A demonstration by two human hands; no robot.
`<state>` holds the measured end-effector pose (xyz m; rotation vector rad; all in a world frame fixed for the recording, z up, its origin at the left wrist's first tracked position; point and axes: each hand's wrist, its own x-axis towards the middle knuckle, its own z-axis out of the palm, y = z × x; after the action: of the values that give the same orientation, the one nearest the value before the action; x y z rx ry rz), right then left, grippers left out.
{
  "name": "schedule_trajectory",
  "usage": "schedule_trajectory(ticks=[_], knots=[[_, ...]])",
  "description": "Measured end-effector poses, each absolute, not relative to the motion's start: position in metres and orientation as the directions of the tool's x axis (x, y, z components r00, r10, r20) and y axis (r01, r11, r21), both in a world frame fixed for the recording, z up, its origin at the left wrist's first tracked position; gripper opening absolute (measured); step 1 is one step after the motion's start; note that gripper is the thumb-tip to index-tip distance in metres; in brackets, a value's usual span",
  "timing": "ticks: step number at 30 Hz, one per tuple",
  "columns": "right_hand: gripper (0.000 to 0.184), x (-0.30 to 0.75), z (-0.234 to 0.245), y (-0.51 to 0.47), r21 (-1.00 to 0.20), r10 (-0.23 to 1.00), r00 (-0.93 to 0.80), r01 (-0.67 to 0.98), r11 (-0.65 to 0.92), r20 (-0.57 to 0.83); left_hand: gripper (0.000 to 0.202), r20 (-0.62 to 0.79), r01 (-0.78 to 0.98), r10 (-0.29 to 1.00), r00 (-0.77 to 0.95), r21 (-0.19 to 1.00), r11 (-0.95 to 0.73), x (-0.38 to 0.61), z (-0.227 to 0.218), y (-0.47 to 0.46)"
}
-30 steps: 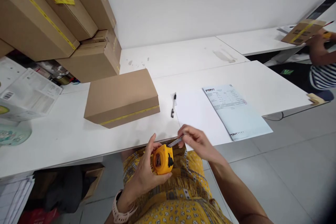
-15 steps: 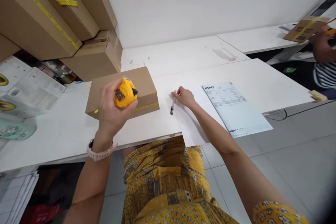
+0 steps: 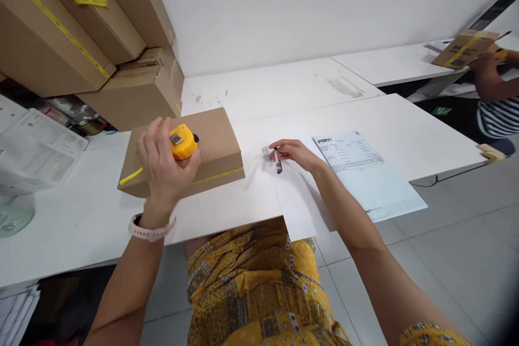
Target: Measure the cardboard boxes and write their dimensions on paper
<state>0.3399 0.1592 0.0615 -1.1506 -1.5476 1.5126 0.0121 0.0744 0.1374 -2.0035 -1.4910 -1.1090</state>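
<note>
My left hand (image 3: 164, 165) is closed around a yellow tape measure (image 3: 184, 143), held over the front left of a brown cardboard box (image 3: 214, 138). A short length of yellow tape sticks out to the left of that hand. Between the fingers of my right hand (image 3: 294, 152) is a pen (image 3: 278, 161) with a dark end pointing toward me. Beneath it lies a white sheet of paper (image 3: 298, 211) with handwriting near its top left corner; its lower end hangs past the table edge. A pale blue printed document (image 3: 368, 178) lies to the right.
Stacked cardboard boxes (image 3: 133, 92) stand at the back left against the wall. A white carton (image 3: 38, 146) and a mint-green container (image 3: 15, 220) are at the far left. At the far right, another person's hand (image 3: 488, 67) is at a taped box (image 3: 464, 50).
My right hand has lifted the pen off the table and shifted slightly right, uncovering writing on the sheet. My left hand with the tape measure has moved a little left and turned.
</note>
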Motion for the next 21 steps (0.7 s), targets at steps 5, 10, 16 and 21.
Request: schedule_trajectory(ticks=[5,10,16,21], knots=[[0.041,0.354,0.049,0.144,-0.987,0.945,-0.325,-0.138,-0.087,-0.038,0.040,0.689,0.522,0.388,0.612,0.017,-0.853,0.084,0.080,0.051],[0.037,0.328,0.028,0.137,-0.997,0.987,-0.154,-0.065,-0.049,-0.039,0.055,0.222,0.557,0.564,0.795,0.099,-0.824,0.138,0.023,0.068],[0.037,0.319,0.017,0.136,-0.999,0.996,-0.083,-0.015,-0.041,-0.040,0.077,0.081,0.578,0.588,0.805,0.114,-0.808,0.138,0.009,0.082],[0.039,0.317,0.012,0.137,-0.994,0.994,-0.105,0.104,0.029,0.018,0.077,0.131,0.578,0.589,0.797,0.116,-0.808,0.137,0.002,0.082]])
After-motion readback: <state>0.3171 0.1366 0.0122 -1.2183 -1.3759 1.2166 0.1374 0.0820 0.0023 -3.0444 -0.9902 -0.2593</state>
